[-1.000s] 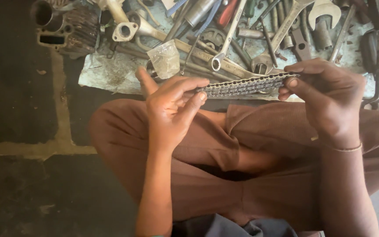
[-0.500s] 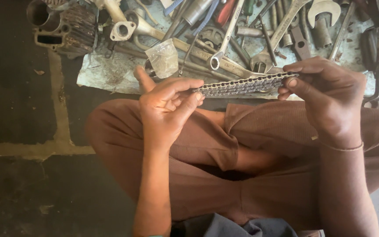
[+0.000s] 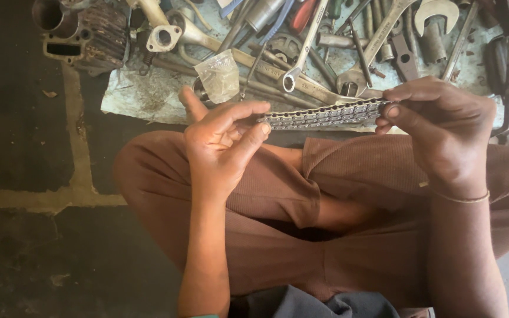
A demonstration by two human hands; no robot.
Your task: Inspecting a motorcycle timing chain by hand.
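Both hands, the left hand (image 3: 222, 141) and right hand (image 3: 440, 126), are pinching a chain (image 3: 325, 115) taut (inspecting it, seemingly), so any next move needs a steady grip.

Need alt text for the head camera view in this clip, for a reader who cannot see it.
Two bare hands hold a short metal chain stretched level between them, left hand pinching one end and right hand the other, above knees in brown trousers. Beyond, wrenches and other tools lie scattered on a dirty sheet on the floor.
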